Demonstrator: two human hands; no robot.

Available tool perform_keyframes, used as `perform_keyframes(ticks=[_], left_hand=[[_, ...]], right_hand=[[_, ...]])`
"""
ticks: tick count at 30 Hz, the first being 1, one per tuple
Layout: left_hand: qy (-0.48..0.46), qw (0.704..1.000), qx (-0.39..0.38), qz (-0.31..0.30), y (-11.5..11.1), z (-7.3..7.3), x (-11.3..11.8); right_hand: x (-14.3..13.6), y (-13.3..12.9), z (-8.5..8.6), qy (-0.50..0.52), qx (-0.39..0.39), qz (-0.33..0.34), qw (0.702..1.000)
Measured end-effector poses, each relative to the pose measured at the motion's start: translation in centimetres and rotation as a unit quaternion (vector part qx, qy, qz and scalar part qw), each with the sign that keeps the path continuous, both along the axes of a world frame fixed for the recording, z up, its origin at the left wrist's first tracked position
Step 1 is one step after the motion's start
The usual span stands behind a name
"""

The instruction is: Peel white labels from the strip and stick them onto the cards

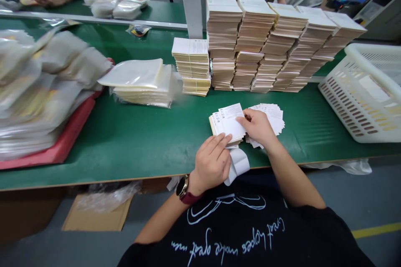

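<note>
My right hand [257, 126] pinches the right edge of a white printed card [231, 116] at the top of a small stack [216, 124] near the table's front edge. My left hand [214, 159], a watch on its wrist, rests its fingertips on the stack's lower left part; its thumb is hidden. Beside that hand a curled white strip of paper [239, 162] hangs at the table edge. Under and to the right of my right hand lies a fanned pile of white cards [275, 117].
Tall stacks of cards [257, 29] stand behind my hands, with a banded stack [191, 60] at their left. Clear bags [140, 81] lie left of it. A red tray [77, 129] holds bagged packs. A white basket [360, 104] is at right. Across the table are other people.
</note>
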State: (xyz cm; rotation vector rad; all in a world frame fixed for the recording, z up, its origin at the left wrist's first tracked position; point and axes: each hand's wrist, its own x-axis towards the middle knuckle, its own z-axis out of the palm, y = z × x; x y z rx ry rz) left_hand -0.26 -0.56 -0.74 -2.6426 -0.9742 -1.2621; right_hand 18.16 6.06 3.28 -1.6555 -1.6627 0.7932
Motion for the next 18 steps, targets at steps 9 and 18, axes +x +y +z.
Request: perform_keyframes(ticks=[9,18], left_hand=[[-0.14,0.99,0.0,0.015,-0.4,0.5,-0.5],[-0.139,0.989,0.001,0.06,-0.3,0.5,-0.3]], right_hand=[[5.9,-4.7,0.1,-0.268,0.101,-0.119,0.951],[-0.1,-10.1,-0.4,0.095,0.149,0.111,0.978]])
